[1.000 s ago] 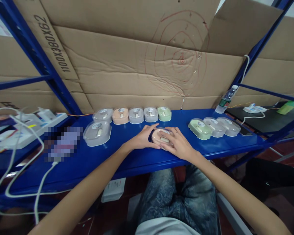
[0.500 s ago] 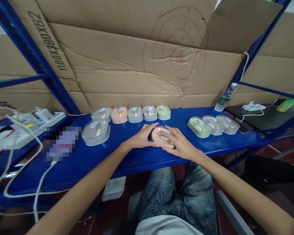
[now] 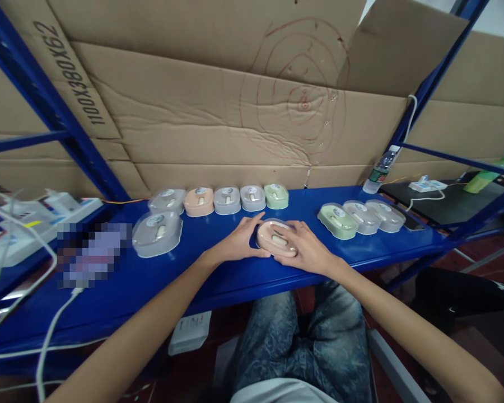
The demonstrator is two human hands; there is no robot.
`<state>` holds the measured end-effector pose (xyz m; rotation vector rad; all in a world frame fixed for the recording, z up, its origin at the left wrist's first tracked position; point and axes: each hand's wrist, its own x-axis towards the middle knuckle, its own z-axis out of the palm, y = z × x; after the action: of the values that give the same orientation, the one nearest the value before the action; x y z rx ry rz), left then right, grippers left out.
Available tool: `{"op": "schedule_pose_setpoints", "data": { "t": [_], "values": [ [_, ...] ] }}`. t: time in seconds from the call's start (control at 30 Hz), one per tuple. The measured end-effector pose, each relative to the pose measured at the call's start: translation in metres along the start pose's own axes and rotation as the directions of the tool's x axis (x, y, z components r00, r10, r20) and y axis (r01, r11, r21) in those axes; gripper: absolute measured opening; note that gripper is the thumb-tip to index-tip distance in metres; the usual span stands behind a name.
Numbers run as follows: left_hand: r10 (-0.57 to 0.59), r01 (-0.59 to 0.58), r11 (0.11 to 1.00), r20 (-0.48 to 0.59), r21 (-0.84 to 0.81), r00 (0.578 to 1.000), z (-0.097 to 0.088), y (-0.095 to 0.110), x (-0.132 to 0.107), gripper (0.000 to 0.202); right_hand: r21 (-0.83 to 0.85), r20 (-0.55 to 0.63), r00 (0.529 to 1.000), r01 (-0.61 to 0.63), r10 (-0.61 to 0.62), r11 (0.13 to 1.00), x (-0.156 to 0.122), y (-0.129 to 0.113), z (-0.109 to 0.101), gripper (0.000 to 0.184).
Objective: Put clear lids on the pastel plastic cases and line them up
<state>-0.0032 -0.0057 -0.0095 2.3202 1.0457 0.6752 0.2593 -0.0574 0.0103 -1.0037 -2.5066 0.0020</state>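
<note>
"Pink case (image 3: pixel 276 238) first: where is it?"

"Front middle of the table (image 3: pixel 210 229), between both hands. Whether it rests there or is slightly raised, I can't tell."

"Take me across from the left."

"A white power strip (image 3: pixel 33 235), then a large grey case (image 3: pixel 157 234) near the front, with a row of five cases (image 3: pixel 227 200) behind, green at its right end."

"And the left hand (image 3: pixel 239 240)?"

"Gripping the pink one's left end, thumb at the near edge, fingers at the far edge."

"The right hand (image 3: pixel 308 249)?"

"Clamped on the other end. Right of it sit a green case (image 3: pixel 338 220) and two grey cases (image 3: pixel 361 216), with a bottle (image 3: pixel 378 174) behind them."

"Which step is this?"

"Two-handed holding or adjusting, I'd judge; which, I can't tell."

"What does the next move call for?"

"Even pressure from both sides, I'd say, keeping it level."
</note>
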Motion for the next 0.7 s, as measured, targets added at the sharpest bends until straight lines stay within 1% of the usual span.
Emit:
{"op": "schedule_pose_setpoints", "data": {
  "t": [0.1, 0.2, 0.27, 0.37, 0.47, 0.57, 0.6, 0.63, 0.7],
  "values": [
    [0.018, -0.018, 1.0, -0.007, -0.008, 1.0, 0.0, -0.001, 0.0, 0.127, 0.039, 0.01, 1.0, -0.008, 0.008, 0.999, 0.004, 0.004, -0.009, 0.077],
    [-0.017, 0.016, 1.0, -0.009, -0.024, 1.0, -0.001, 0.002, -0.001, 0.129, 0.036, -0.034, 0.998, -0.053, 0.054, 0.998, 0.008, 0.019, -0.033, 0.076],
    [-0.048, 0.048, 0.998, 0.004, -0.034, 0.999, -0.003, 0.005, -0.001, 0.129, -0.012, -0.113, 0.983, -0.146, 0.144, 0.989, 0.011, 0.038, -0.057, 0.075],
    [-0.069, 0.07, 0.997, 0.021, -0.04, 0.997, -0.005, 0.011, -0.001, 0.126, -0.127, -0.207, 0.932, -0.328, 0.298, 0.936, 0.017, 0.081, -0.091, 0.071],
    [-0.071, 0.072, 0.997, 0.018, -0.035, 0.997, -0.005, 0.013, -0.001, 0.122, -0.272, -0.245, 0.855, -0.513, 0.456, 0.814, 0.02, 0.137, -0.117, 0.071],
    [-0.068, 0.069, 0.997, 0.013, -0.032, 0.998, -0.005, 0.013, -0.001, 0.118, -0.35, -0.255, 0.761, -0.647, 0.596, 0.677, 0.015, 0.194, -0.131, 0.076],
    [-0.067, 0.067, 0.997, 0.011, -0.034, 0.998, -0.005, 0.012, -0.001, 0.117, -0.352, -0.248, 0.723, -0.688, 0.645, 0.635, 0.012, 0.211, -0.134, 0.078],
    [-0.066, 0.067, 0.997, 0.011, -0.036, 0.998, -0.005, 0.012, -0.001, 0.116, -0.343, -0.243, 0.671, -0.735, 0.701, 0.585, 0.009, 0.224, -0.135, 0.081],
    [-0.07, 0.07, 0.997, 0.01, -0.036, 0.998, -0.005, 0.012, -0.002, 0.115, -0.324, -0.236, 0.581, -0.803, 0.779, 0.501, 0.002, 0.245, -0.135, 0.087]
  ]
}}
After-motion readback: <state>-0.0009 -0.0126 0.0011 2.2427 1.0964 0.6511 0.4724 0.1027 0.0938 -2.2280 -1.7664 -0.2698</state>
